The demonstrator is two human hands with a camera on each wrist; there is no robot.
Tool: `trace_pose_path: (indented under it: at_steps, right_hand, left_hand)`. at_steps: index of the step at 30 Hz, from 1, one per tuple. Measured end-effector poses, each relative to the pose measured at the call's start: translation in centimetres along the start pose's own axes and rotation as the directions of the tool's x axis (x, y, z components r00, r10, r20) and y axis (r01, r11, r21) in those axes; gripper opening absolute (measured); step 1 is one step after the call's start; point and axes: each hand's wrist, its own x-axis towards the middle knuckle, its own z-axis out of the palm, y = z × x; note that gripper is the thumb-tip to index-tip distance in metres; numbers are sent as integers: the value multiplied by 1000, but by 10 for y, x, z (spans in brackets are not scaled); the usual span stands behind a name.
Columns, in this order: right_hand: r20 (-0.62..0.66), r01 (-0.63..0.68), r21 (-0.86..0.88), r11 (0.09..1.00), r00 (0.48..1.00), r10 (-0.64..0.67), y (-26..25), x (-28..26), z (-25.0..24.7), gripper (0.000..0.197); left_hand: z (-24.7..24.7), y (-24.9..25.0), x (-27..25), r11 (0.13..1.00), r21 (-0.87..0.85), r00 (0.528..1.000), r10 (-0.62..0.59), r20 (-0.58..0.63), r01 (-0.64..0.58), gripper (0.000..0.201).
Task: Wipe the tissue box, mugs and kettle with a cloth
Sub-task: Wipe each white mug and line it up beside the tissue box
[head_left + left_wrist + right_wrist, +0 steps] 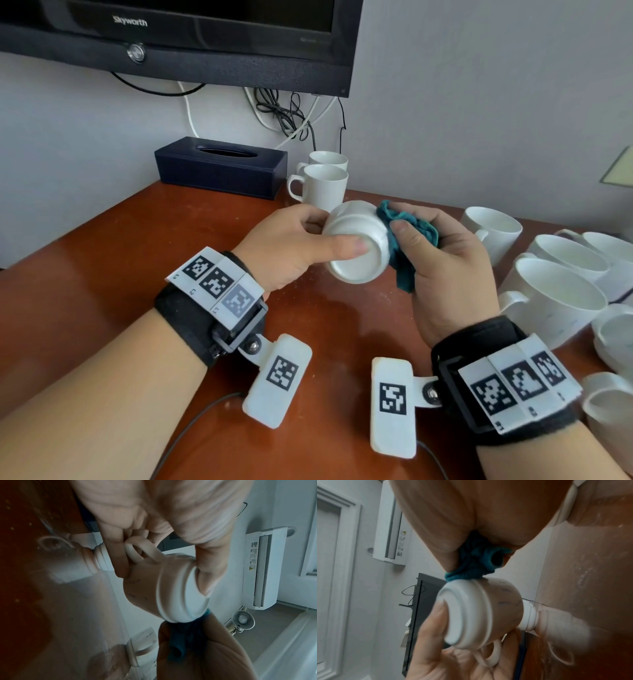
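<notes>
My left hand [301, 240] grips a white mug [356, 245] on its side above the table, thumb on its base, base turned toward me. In the left wrist view the mug [164, 588] shows its handle between my fingers. My right hand [442, 260] holds a bunched teal cloth [407, 236] against the mug's right side; the cloth [471, 566] touches the mug [481, 614] near its foot ring. A dark blue tissue box [221, 166] stands at the back by the wall. Two upright white mugs [323, 186] stand beside it. No kettle is in view.
Several more white mugs [555, 301] crowd the right side of the brown wooden table [120, 260]. A black television [191, 37] hangs on the wall above, with cables [291, 113] dangling behind the tissue box.
</notes>
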Motion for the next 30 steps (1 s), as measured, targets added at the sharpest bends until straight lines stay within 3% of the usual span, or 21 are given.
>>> trace_pose_path:
  at_steps: [6,9,16,23,27,30]
  right_hand:
    - [76,54,-18,998,996,-53,-3,-4,5,15]
    - [117,86,-61,994,990,-78,1,-2,5,17]
    - [78,71,-80,994,995,-64,8,1,2,18]
    - [82,62,-57,996,995,-57,9,0,3,15]
    - [82,69,-75,995,995,-63,8,0,2,16]
    - [98,57,-37,998,994,-54,7,-2,3,15]
  left_hand:
    - [2,-2,0,997,56,997,-41,-58,44,62]
    - [3,-3,0,994,70,994,-74,-80,79,64]
    - [5,0,-2,989,19,986,-147,-78,149,44]
    - [3,1,-2,989,44,988,-142,-53,144,45]
    - [2,-2,0,990,109,994,-85,-64,92,53]
    - [2,-3,0,996,66,996,-53,-74,58,58]
